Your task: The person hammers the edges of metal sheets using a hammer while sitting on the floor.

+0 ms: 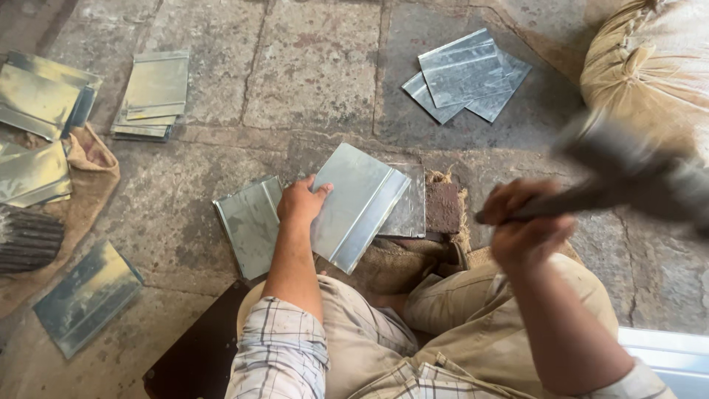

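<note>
My left hand (300, 201) presses on a folded grey metal sheet (358, 205) that lies tilted over a flat metal block (443, 207) on the stone floor. My right hand (526, 223) is shut on the dark handle of a hammer (628, 166). The hammer is raised to the right of the sheet, and its head is blurred. A second bent sheet (249, 225) lies just left of my left hand. My knees in beige trousers are below the sheet.
Stacks of metal sheets lie at the far left (153, 92), the top left (40, 96) and the top middle (467, 74). One sheet (85, 295) lies at the lower left. A stuffed burlap sack (650, 66) fills the top right corner. A dark board (196, 355) lies by my left leg.
</note>
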